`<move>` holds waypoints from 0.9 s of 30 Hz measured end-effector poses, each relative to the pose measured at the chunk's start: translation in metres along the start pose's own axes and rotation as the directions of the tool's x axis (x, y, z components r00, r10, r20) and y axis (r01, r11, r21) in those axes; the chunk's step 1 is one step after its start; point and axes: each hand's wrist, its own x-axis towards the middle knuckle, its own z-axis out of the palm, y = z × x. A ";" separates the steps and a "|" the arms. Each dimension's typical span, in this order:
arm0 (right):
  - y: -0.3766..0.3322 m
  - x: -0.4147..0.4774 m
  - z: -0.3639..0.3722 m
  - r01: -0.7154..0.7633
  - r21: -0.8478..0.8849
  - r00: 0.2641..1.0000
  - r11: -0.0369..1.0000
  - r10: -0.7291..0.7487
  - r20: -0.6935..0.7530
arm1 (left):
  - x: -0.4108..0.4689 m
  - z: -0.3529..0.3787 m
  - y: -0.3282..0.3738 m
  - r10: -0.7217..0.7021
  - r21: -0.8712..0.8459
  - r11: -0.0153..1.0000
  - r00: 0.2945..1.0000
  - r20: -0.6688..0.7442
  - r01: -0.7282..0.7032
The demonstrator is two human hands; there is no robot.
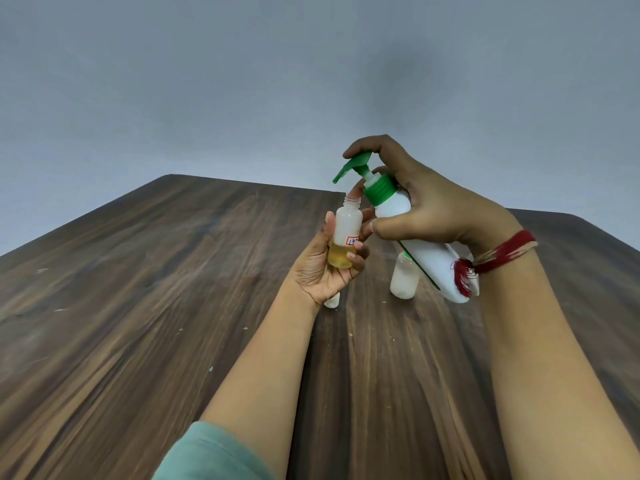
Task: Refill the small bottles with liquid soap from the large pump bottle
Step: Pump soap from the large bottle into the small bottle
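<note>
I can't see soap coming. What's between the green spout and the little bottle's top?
Nothing: head view shows a bare gap between spout and bottle top.

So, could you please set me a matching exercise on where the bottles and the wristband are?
Things:
1. large white plastic pump bottle with green pump head
2. small clear plastic bottle part-filled with amber liquid
3. small whitish plastic bottle
4. red thread wristband

Places:
A. standing on the dark wooden table
B. held tilted in the right hand
C. held uncapped in the left hand
D. round the right wrist

Pairs: 1-B, 2-C, 3-A, 4-D.
</note>
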 end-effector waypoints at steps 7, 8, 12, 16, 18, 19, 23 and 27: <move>0.000 -0.001 -0.005 0.050 0.033 0.998 0.998 -0.048 -0.040 | 0.000 -0.001 -0.001 0.010 -0.021 1.000 1.000 -0.018 -0.010; 0.000 -0.002 -0.006 0.056 0.039 0.998 0.998 -0.054 -0.041 | 0.001 -0.001 -0.001 0.011 -0.021 1.000 1.000 -0.021 -0.011; 0.003 -0.002 -0.007 0.060 0.032 0.997 0.998 -0.059 -0.041 | 0.001 -0.003 -0.001 0.008 -0.027 1.000 1.000 -0.017 -0.008; 0.004 -0.001 -0.007 0.072 0.061 0.997 0.996 -0.070 -0.044 | 0.002 -0.004 0.000 0.008 -0.031 0.999 1.000 -0.010 -0.008; 0.005 -0.001 -0.007 0.076 0.085 0.997 0.994 -0.073 -0.036 | 0.001 -0.004 0.000 0.011 -0.041 0.999 1.000 -0.013 -0.012; 0.006 -0.001 -0.007 0.072 0.091 0.997 0.993 -0.069 -0.030 | 0.001 -0.005 0.000 0.012 -0.053 0.998 1.000 -0.012 -0.013; 0.009 -0.001 -0.008 0.045 0.092 0.999 0.995 -0.043 -0.027 | 0.002 -0.006 0.000 0.015 -0.068 0.998 1.000 -0.007 -0.015; 0.011 -0.004 -0.011 0.026 0.069 0.999 0.997 -0.023 -0.040 | 0.003 -0.007 0.001 0.023 -0.050 0.998 1.000 -0.001 -0.023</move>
